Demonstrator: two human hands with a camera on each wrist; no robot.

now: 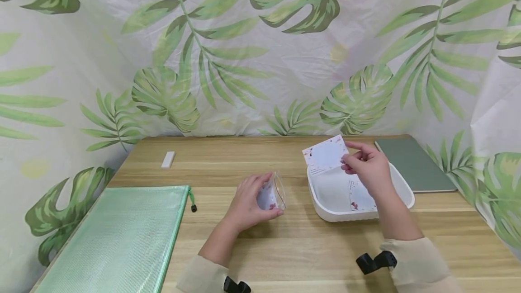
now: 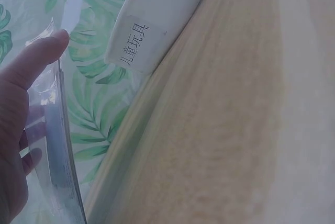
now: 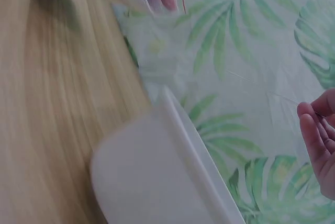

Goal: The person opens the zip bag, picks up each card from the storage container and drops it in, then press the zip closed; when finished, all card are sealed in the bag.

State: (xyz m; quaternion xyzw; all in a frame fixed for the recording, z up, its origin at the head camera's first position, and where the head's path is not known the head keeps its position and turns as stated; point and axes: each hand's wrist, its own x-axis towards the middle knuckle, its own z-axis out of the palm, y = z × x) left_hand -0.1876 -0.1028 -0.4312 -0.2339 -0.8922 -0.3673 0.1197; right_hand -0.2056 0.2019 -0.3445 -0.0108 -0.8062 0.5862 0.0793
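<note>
My left hand [image 1: 249, 202] holds a clear plastic bag [image 1: 279, 189] with printed paper cards inside, its mouth turned to the right. In the left wrist view, the thumb and fingers grip the bag [image 2: 55, 124] from either side. My right hand [image 1: 370, 166] pinches a white card [image 1: 325, 155] with a small red-and-pink pattern by its right edge. That card is raised over the left rear of a white plastic bin [image 1: 329, 215]. Inside the bin lies another patterned card [image 1: 361, 197]. In the right wrist view, the fingertips [image 3: 304, 110] pinch the card, seen nearly edge-on.
A green mesh zip pouch [image 1: 110, 234] with a black-ended pull lies at the left. Behind it is a small white block [image 1: 168, 159]. A dark green flat book or folder [image 1: 415, 164] rests behind the bin at the right. The bin's side bears a printed label [image 2: 134, 44].
</note>
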